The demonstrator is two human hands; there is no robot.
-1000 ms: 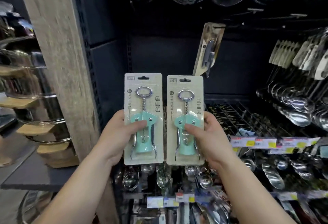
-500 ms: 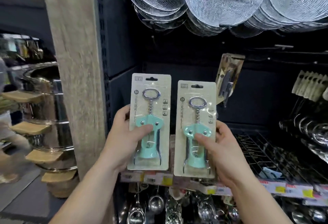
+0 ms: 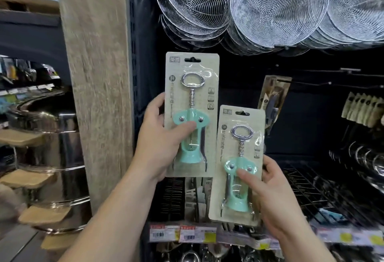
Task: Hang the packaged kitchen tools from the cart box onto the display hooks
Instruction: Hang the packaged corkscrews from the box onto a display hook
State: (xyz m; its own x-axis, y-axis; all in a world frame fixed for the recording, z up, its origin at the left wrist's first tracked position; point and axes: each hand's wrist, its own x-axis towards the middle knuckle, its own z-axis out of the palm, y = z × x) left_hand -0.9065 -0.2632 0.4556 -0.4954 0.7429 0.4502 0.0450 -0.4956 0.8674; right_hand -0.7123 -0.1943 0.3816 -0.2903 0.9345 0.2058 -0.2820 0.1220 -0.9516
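Two carded corkscrews with mint-green bodies and chrome handles face me in front of the dark display wall. My left hand (image 3: 161, 143) grips the left package (image 3: 192, 87), thumb across the green body, and holds it higher. My right hand (image 3: 268, 191) grips the right package (image 3: 239, 151) lower down, thumb on its green body. Each card has a hang slot at its top. One packaged tool (image 3: 274, 97) hangs on the wall behind them. Two bare hooks (image 3: 350, 70) stick out at the right. The cart box is out of view.
Wire skimmers (image 3: 276, 10) hang overhead. A wooden post (image 3: 97, 87) stands at the left, with stacked steel pots (image 3: 52, 157) beyond it. Packaged utensils (image 3: 363, 110) and ladles (image 3: 365, 160) hang at the right. Price tags (image 3: 187, 234) line the shelf edge below.
My left hand has raised its package above the right one. The view has tilted upward, so the skimmers now fill the top.
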